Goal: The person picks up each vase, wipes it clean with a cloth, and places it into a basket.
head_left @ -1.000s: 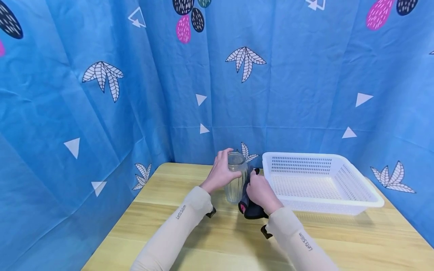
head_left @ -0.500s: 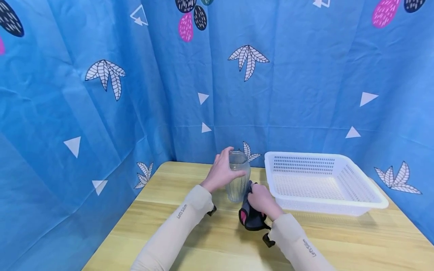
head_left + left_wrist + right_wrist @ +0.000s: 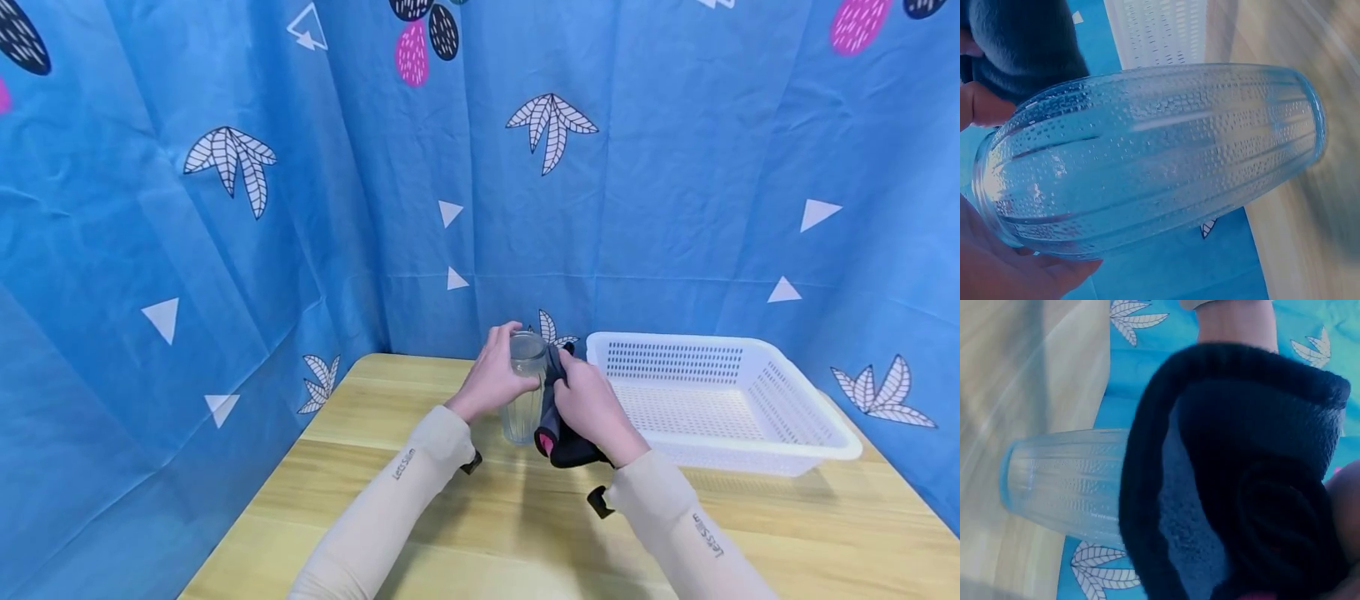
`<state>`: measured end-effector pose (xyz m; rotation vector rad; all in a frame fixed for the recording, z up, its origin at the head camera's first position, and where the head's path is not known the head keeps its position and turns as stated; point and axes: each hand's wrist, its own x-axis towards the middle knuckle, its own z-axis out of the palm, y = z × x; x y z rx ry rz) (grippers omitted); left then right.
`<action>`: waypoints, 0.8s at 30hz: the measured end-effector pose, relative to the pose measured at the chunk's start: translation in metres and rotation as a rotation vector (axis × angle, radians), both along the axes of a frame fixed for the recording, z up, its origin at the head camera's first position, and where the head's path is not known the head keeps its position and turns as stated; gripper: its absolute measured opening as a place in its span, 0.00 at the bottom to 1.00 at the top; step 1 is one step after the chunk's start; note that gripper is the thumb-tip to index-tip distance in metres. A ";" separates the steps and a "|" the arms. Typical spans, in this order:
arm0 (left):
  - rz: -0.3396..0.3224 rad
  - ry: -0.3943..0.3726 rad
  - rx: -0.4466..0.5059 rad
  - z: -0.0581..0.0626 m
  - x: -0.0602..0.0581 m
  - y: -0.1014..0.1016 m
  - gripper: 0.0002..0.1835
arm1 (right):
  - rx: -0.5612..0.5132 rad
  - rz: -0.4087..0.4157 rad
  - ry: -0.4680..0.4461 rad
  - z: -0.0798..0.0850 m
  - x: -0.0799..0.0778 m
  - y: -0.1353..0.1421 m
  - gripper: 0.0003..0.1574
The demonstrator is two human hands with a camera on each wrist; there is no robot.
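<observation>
A clear ribbed glass vase stands upright on the wooden table, its textured wall filling much of the left wrist view. My left hand grips it near the rim, thumb on the near side and fingers around the far side. A folded dark grey cloth with black edging and a bit of pink lies along the vase's right side. My right hand holds this cloth bunched in its fingers. In the right wrist view the cloth hides the vase's upper part.
A white perforated plastic basket sits at the back right of the table, close beside my right hand. Behind the table hangs a blue patterned curtain, which also runs down the left side.
My right hand with the cloth dips lower along the vase's right side, then rises to near its rim. My left hand keeps its hold on the vase, which stays put.
</observation>
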<state>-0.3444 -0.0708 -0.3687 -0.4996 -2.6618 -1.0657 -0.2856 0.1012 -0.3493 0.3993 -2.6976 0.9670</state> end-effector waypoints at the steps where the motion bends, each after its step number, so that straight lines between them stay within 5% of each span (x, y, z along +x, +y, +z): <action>1: -0.003 0.000 0.005 0.000 0.000 0.000 0.51 | 0.001 -0.006 0.019 0.000 -0.001 0.000 0.34; 5: -0.005 -0.003 0.013 0.001 -0.001 0.000 0.50 | 0.016 -0.028 0.007 -0.012 -0.009 -0.003 0.36; 18: 0.024 0.022 0.005 -0.004 0.002 0.000 0.53 | 0.150 0.005 -0.284 -0.083 -0.018 -0.012 0.31; 24: 0.033 0.023 0.042 -0.005 0.004 0.002 0.52 | 0.110 0.014 -0.299 -0.081 -0.015 -0.009 0.23</action>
